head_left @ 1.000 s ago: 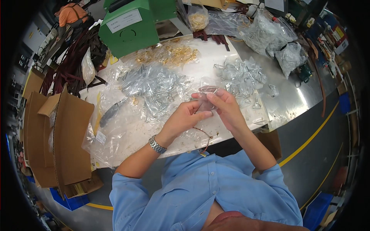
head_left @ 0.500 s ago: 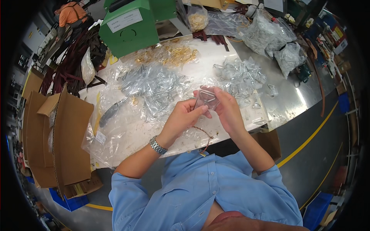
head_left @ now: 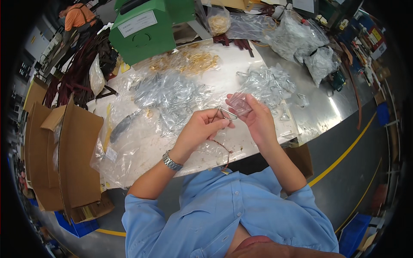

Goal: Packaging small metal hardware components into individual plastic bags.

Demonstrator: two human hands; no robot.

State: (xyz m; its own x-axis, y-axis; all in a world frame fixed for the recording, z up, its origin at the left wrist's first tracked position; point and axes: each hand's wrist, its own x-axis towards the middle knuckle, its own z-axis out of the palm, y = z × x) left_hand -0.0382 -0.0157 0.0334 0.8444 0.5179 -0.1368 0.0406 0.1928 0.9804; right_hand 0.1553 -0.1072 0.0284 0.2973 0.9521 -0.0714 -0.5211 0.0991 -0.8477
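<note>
Between the thumb and fingers of my left hand (head_left: 198,131) is a silver triangular metal ring (head_left: 229,115), bare of wrapping. My right hand (head_left: 261,124) pinches a small clear plastic bag (head_left: 239,104), just right of the ring and above it. Both hands are raised over the front of the white tabletop (head_left: 180,157). Beyond my left hand spreads a pile of silver metal pieces in clear bags (head_left: 167,92). A second pile of bagged silver rings (head_left: 269,84) lies beyond my right hand. Below my hands, a thin reddish-brown cord (head_left: 223,148) lies near the table edge.
Gold-coloured pieces (head_left: 189,60) in plastic lie before a green machine (head_left: 146,36). A large clear bag (head_left: 124,155) and a cardboard box (head_left: 79,155) are at left. Dark red straps (head_left: 71,71) hang behind. Stuffed bags (head_left: 297,38) sit back right. Another person (head_left: 79,17) is far left.
My hands have moved slightly apart. The silver ring, inside the clear bag before, is now out of it in my left hand, with the bag in my right.
</note>
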